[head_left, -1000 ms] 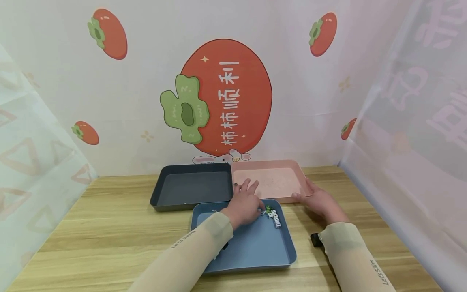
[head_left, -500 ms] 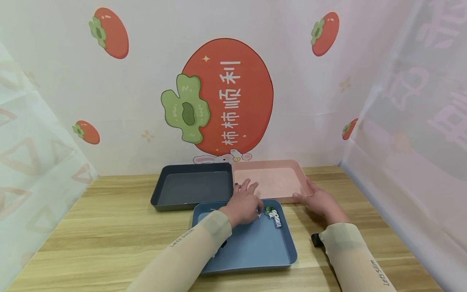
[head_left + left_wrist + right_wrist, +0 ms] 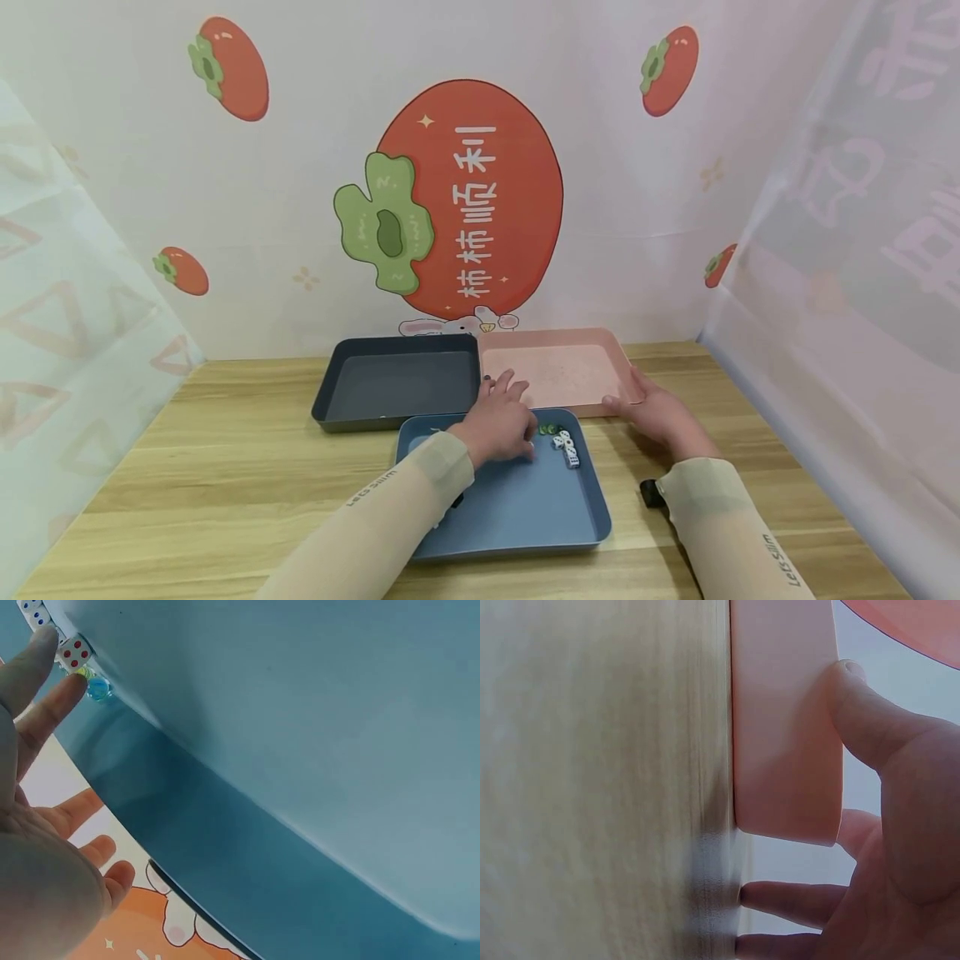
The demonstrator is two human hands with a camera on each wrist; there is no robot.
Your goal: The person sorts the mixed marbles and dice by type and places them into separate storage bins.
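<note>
My left hand (image 3: 497, 423) reaches over the far side of the blue tray (image 3: 536, 508). In the left wrist view, its thumb and index finger are at a white die with red dots (image 3: 76, 654), which sits between the two tips; the head view hides this die behind the fingers. The other fingers spread over the tray's far rim. Several white dice (image 3: 567, 450) lie in the tray's far right part, beside small green pieces (image 3: 547, 429). My right hand (image 3: 660, 417) holds the near right corner of the pink tray (image 3: 618, 367), thumb at its rim.
A dark grey tray (image 3: 322, 400) stands at the back left, against the pink tray. All trays rest on a wooden table (image 3: 225, 467). A printed cloth backdrop (image 3: 615, 208) rises behind. Some small things show in the blue tray beside the left sleeve (image 3: 375, 517).
My left hand has drawn slightly back, away from the dice cluster. The die by its fingertips has shifted left and gone behind the fingers. The right hand has stayed on the pink tray.
</note>
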